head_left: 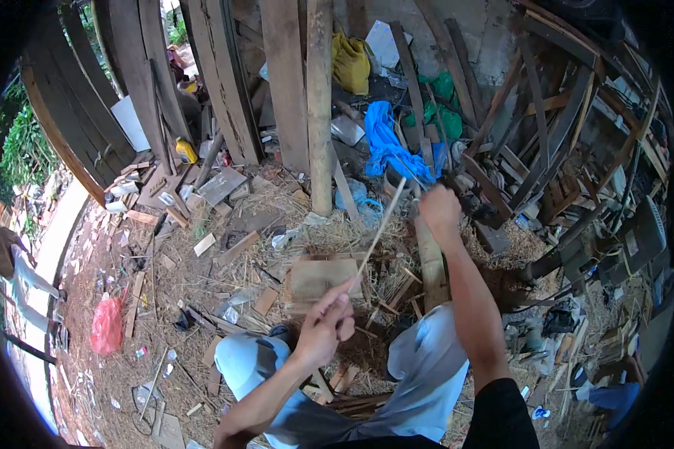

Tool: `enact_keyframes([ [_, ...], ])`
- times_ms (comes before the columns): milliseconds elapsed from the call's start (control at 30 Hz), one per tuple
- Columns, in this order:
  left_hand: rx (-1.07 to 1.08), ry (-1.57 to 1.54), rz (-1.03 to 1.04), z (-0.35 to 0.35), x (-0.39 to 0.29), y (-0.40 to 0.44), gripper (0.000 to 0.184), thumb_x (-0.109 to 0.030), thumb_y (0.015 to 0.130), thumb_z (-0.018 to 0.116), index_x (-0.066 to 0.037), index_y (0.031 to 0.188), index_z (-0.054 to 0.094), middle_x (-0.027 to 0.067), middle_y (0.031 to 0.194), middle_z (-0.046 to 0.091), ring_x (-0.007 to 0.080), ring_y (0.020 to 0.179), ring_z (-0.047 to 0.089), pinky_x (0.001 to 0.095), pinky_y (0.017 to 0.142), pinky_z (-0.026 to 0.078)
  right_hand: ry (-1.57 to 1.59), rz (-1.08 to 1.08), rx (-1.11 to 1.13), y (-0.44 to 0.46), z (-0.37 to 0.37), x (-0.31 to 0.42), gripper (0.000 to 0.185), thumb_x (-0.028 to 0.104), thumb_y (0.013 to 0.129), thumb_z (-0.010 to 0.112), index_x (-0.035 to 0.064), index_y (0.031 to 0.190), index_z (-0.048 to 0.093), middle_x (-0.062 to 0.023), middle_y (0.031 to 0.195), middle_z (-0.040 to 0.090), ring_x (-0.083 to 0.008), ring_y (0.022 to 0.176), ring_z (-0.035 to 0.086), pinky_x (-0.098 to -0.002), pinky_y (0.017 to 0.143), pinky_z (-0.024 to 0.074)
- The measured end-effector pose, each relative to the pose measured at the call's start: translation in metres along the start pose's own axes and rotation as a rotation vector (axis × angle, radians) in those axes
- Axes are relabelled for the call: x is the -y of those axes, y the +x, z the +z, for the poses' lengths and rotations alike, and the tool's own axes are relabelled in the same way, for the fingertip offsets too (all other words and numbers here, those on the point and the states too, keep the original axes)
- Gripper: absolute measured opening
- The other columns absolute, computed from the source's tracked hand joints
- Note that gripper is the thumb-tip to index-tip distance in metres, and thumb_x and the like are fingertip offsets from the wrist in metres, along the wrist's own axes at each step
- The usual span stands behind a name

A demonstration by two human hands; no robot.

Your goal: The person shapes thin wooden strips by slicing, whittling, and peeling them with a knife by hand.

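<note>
My left hand [324, 333] is closed around the lower end of a thin pale stick [380, 233], which slants up and to the right. My right hand [440, 212] is a fist beside the stick's upper end. What it grips, if anything, I cannot make out; a thin dark line runs up-left from it across a blue cloth or plastic sheet [386, 142]. Below that fist a thick, pale, bamboo-like pole [430, 262] stands between my body and the wall. A flat wooden block [323, 280] lies just beyond my left hand.
An upright wooden post [320, 112] rises ahead. Scrap timber [547, 135] leans at the right. A red plastic bag [106, 326] and a yellow bottle [186, 152] lie left. Shavings and offcuts litter the ground. A person [22, 277] is at the far left edge.
</note>
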State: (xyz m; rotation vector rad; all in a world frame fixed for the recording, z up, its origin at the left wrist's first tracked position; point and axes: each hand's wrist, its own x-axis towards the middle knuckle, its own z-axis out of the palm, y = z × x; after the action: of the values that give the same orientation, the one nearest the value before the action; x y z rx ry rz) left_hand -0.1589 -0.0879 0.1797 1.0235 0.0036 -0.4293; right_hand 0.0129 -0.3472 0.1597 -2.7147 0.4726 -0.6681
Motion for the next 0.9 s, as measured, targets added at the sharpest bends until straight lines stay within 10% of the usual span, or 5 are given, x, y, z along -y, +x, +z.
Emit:
enact_keyframes([
  [167,-0.046,-0.19,-0.004,-0.013,-0.008,0.013,0.035,-0.015,0.096,0.037,-0.01,0.13,0.042,-0.0032,0.07,0.034,0.0064,0.05,0.03,0.0206,0.046,0.025,0.115,-0.05,0.058,-0.028,-0.01,0.013,0.024,0.025,0.073,0.061,0.0023,0.072,0.066,-0.0194,0.065,0.062,-0.0356,0.065,0.063,-0.044,0.062,0.0516],
  [367,-0.105,-0.236,0.032,-0.008,-0.011,0.021,0.038,-0.016,0.096,0.038,-0.012,0.134,0.037,-0.0033,0.072,0.034,0.006,0.05,0.027,0.0206,0.045,0.023,0.129,-0.802,0.235,-0.104,-0.012,0.079,0.013,0.02,0.074,0.055,0.0117,0.073,0.066,-0.0139,0.059,0.061,-0.0285,0.056,0.063,-0.0427,0.052,0.0502],
  [900,-0.023,-0.101,-0.048,-0.011,-0.001,0.006,0.039,-0.015,0.096,0.041,-0.013,0.134,0.04,-0.0039,0.067,0.033,0.0063,0.051,0.027,0.0217,0.046,0.022,-0.089,-0.286,0.04,-0.005,0.016,0.005,0.019,0.013,0.076,0.051,0.0028,0.069,0.066,-0.021,0.071,0.064,-0.0343,0.068,0.065,-0.0432,0.065,0.0526],
])
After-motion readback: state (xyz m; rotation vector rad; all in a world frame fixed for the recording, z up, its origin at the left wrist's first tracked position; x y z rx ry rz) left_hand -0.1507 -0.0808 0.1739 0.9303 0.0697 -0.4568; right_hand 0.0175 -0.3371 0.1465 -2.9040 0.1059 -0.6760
